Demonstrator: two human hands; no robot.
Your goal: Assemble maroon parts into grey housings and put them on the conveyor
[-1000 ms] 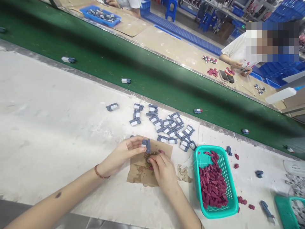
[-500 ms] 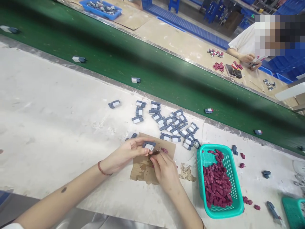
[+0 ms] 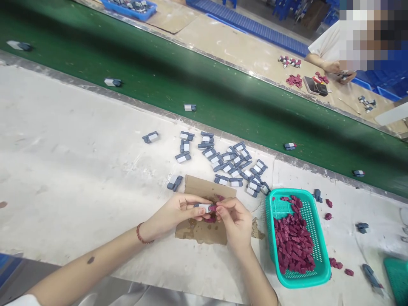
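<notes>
My left hand [image 3: 174, 214] is closed in a pinch on a small blue-grey and white plastic part [image 3: 202, 208], holding it level with its right end free. At that end my right hand [image 3: 237, 221] pinches a small maroon plastic piece [image 3: 213, 208], which touches the part; how deep it sits is hidden by the fingers. Both hands are above a stained piece of cardboard [image 3: 207, 185], where more maroon shows beneath the fingers. Beyond the cardboard lie several similar blue-grey and white parts [image 3: 236, 160]. Right of my right hand stands a green basket [image 3: 323, 255] holding many maroon pieces [image 3: 295, 244].
A green conveyor belt [image 3: 143, 72] crosses behind the table with several spaced parts on it. Loose maroon pieces and dark parts [image 3: 362, 228] lie right of the basket. Across the belt, a co-worker [image 3: 328, 44] handles parts near a blue tray [image 3: 143, 15].
My left hand has lowered and turned the part level. My right hand has risen from the cardboard, bringing a maroon piece against the part's end. Parts on the belt have shifted right.
</notes>
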